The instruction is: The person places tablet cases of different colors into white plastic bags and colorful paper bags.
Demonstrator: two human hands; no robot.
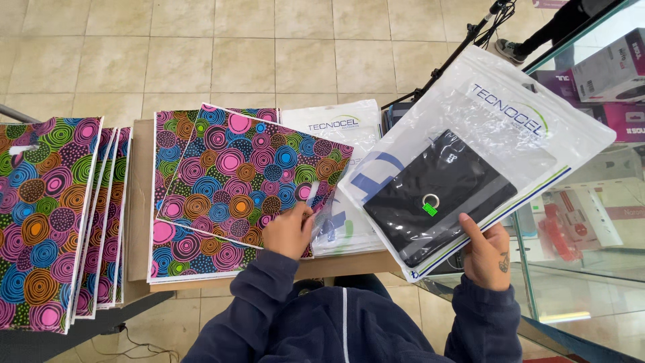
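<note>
Tiled floor, small table (138,202). Left hand (289,232) pinches top bag (252,178); right hand (485,257) grips pouch (470,154). Should spread the mouth wide first.

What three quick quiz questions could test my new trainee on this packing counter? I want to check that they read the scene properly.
1. True or false: the right hand holds a clear plastic pouch with a black case inside.
2. What does the left hand pinch: A) the top colourful circle-patterned bag, B) a cable, C) a box?
3. Where do the other patterned bags lie: left or right of the person?

Key: 1 true; 2 A; 3 left.
</note>
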